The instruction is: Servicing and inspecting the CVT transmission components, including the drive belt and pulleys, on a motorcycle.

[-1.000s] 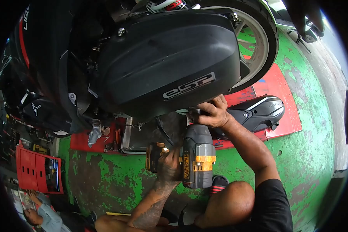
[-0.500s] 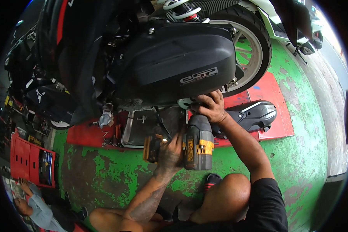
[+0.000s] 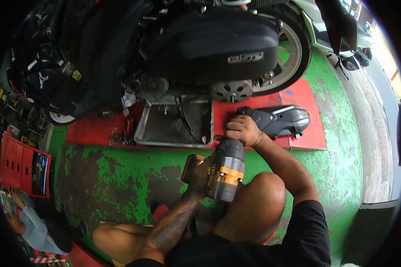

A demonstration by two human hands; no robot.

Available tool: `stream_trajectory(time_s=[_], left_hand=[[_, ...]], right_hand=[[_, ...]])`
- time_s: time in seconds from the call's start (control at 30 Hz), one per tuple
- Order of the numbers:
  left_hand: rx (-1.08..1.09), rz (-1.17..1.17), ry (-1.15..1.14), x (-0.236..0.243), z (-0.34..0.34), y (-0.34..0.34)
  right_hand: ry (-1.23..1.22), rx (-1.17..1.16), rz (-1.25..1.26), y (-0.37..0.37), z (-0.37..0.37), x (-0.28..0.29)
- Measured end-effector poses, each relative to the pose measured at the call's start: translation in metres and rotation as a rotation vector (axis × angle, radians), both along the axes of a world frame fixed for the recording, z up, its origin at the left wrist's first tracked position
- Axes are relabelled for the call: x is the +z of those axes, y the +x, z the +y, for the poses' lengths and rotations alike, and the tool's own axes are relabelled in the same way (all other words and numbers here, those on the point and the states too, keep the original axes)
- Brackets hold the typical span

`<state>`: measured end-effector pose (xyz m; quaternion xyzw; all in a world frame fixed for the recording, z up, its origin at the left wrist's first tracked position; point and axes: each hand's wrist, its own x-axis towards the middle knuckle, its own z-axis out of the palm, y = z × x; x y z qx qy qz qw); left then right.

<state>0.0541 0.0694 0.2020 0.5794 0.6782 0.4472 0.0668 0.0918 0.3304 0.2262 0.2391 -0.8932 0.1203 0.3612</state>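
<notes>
My left hand [image 3: 201, 175] is wrapped round the grip of a black and yellow cordless impact wrench [image 3: 227, 171], held above my bent knee with its nose pointing away from me. My right hand [image 3: 244, 130] is closed at the tool's front end; whatever sits under its fingers is hidden. Beyond the hands is a raised scooter with a black side housing [image 3: 200, 49]. Below that housing a round metal clutch bell [image 3: 232, 91] with holes is exposed. A finned round pulley [image 3: 152, 86] shows to its left.
On the red platform [image 3: 314, 120] lie a metal tray [image 3: 139, 135] with a black hose [image 3: 186, 120], hand tools [image 3: 128, 129] and a removed black cover [image 3: 280, 122]. A red tool cabinet [image 3: 24, 164] stands left, near another person [image 3: 35, 229]. A white scooter [image 3: 318, 33] is parked at far right.
Both hands and the impact wrench have drawn back from beneath the housing, uncovering the clutch bell. The right hand has come down toward me, and the whole view has shifted.
</notes>
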Motion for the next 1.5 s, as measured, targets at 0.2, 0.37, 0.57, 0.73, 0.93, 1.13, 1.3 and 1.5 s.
stream_trajectory(time_s=[0.2,0.37,0.57,0.73,0.93,1.13,1.3,1.5], left_hand=[[-0.070,-1.677,-0.056,-0.020,-0.061,0.020],[-0.034,-1.474,-0.068,-0.066,-0.090,0.022],[0.010,-1.222,-0.059,-0.138,-0.109,0.020],[0.044,-1.013,-0.062,-0.183,-0.113,0.020],[0.133,-0.739,-0.064,-0.223,-0.119,0.012],[0.283,-0.439,-0.092,-0.258,-0.157,-0.005],[0.419,-0.513,-0.181,-0.299,-0.222,-0.044],[0.447,-0.775,-0.004,-0.086,-0.133,-0.105]], right_hand=[[-0.136,-0.310,-0.433,-0.001,0.021,-0.069],[-0.872,-0.359,-1.020,-0.008,0.014,-0.083],[-1.267,-0.331,-1.080,-0.009,0.016,-0.077],[-1.099,-0.418,-1.038,-0.015,0.019,-0.079],[-0.530,-0.402,-0.750,-0.030,0.022,-0.048],[-0.508,-0.351,-0.987,-0.052,-0.016,0.009],[-0.467,-0.134,-1.144,-0.091,-0.093,0.045],[-0.717,-0.144,-1.231,-0.105,-0.138,0.041]])
